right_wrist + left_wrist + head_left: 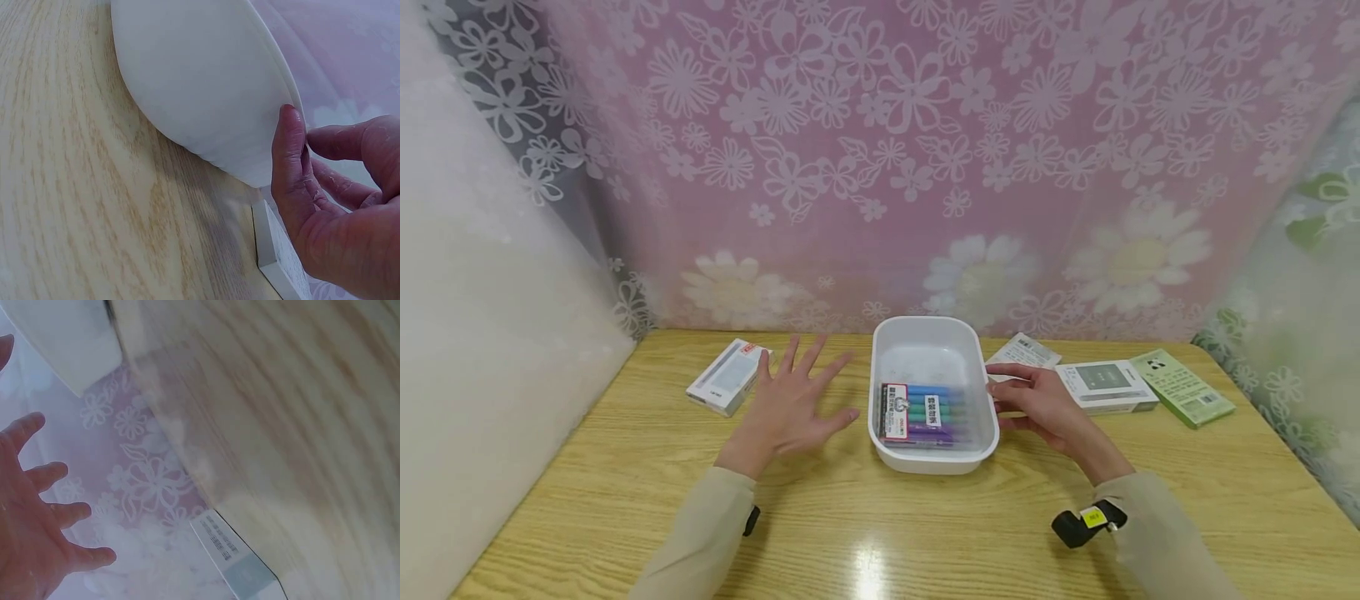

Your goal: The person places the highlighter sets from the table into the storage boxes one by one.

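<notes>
A white plastic bin (925, 461) with rounded corners stands on the table, and a clear pack of colored pens (936, 414) lies in its near half. My right hand (1037, 404) is at the bin's right side. In the right wrist view, its thumb (289, 147) presses the outer wall just under the rim while another fingertip meets the edge, pinching it. My left hand (797, 400) hovers left of the bin, slightly blurred, with fingers spread and holding nothing. Beyond it lies a white-and-grey box (728, 377); its end also appears in the left wrist view.
Right of the bin lie a small white box (1026, 350), partly behind my right hand, a white box with a dark green panel (1108, 386), and a light green box (1183, 387). A flowered curtain (880, 167) borders the back of the wooden table (820, 533).
</notes>
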The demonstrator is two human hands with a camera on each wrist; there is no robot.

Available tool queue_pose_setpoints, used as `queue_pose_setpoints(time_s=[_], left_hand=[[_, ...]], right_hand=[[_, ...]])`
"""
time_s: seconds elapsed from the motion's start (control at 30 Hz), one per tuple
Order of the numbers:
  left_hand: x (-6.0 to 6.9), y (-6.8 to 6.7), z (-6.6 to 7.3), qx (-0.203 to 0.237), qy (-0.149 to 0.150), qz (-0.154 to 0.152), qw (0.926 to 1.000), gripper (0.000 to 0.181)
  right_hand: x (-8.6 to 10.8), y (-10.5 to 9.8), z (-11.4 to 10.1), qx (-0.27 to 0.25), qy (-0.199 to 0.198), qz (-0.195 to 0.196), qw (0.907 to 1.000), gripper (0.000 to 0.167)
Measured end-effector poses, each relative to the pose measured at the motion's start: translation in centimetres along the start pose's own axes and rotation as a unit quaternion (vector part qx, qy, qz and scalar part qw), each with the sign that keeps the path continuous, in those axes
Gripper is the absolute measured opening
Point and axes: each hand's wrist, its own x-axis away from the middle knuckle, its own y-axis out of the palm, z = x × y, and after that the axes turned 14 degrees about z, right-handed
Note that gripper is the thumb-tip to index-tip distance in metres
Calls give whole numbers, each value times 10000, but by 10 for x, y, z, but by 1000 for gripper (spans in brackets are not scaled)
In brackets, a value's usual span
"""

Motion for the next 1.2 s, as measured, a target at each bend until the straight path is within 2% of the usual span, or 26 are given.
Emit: queue_pose_setpoints(time_s=[0.33,0.77,1.03,1.2], left_hand=[[4,-6,-26,-308,-234,-138,9992,79],[7,-9,-66,-324,-608,-347,9970,79],[5,-7,-83,-503,-654,-679,9943,79],[4,-6,-94,-369,-856,-812,9923,80]], right_hand=[[-1,1,1,53,-4,13,10000,63],[1,1,0,-28,30,22,10000,62],[2,1,-2,-49,21,7,10000,61],[2,0,-1,25,22,23,10000,60]])
